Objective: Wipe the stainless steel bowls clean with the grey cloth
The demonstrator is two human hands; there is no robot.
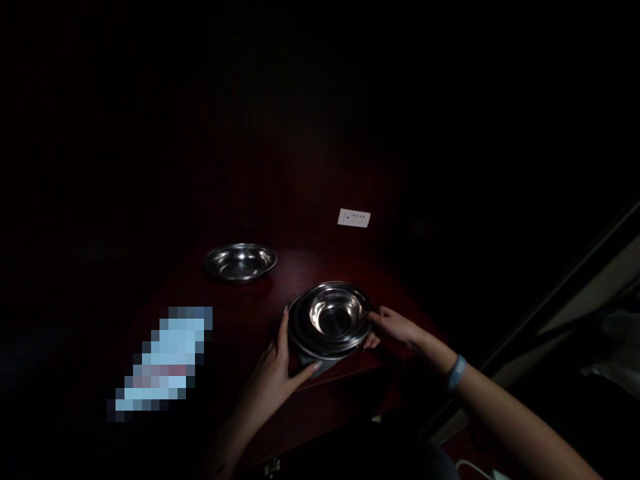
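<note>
In the head view, a stack of shiny metal dishes (305,333) is near the front edge of the dark red table, with a small round metal bowl (336,313) on top. My left hand (280,367) grips the stack's left side, its thumb low at the front and a finger along the rim. From the right, my right hand (393,325) holds the dishes' edge, thumb at the small bowl's rim and fingers lower down. A greyish cloth (320,365) shows under the front of the stack, partly hidden.
A wide, shallow metal dish (241,262) lies farther back on the table (295,263). At the left is a bright, pixelated rectangular area (167,353). A white socket plate (354,218) is on the back panel. A white cable (473,467) shows low at the right. Surroundings are very dark.
</note>
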